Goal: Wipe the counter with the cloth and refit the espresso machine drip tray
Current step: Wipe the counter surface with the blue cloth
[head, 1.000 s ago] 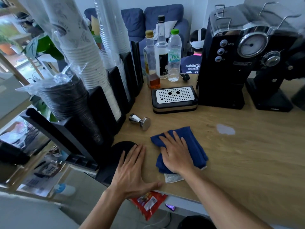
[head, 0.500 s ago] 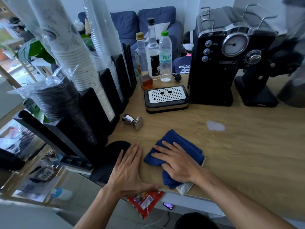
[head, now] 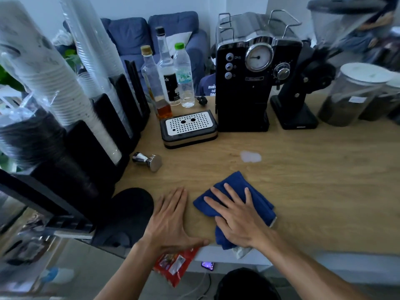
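Observation:
A folded blue cloth (head: 256,192) lies on the wooden counter (head: 313,191) near its front edge. My right hand (head: 234,215) presses flat on the cloth, fingers spread. My left hand (head: 171,219) rests flat on the bare counter just left of the cloth. A pale wet patch (head: 250,156) sits on the wood beyond the cloth. The black drip tray (head: 188,128) with its perforated metal grid stands on the counter, left of the black espresso machine (head: 249,83) and out of it.
A steel tamper (head: 149,161) lies on its side left of centre. Cup dispensers (head: 65,100) fill the left side. Three bottles (head: 168,79) stand behind the tray. A grinder (head: 296,100) and lidded jars (head: 355,94) stand at the right. A black round pad (head: 129,208) lies by my left hand.
My right hand has slid the cloth slightly to the right along the front of the counter. My left hand has stayed flat in place. The view has shifted right.

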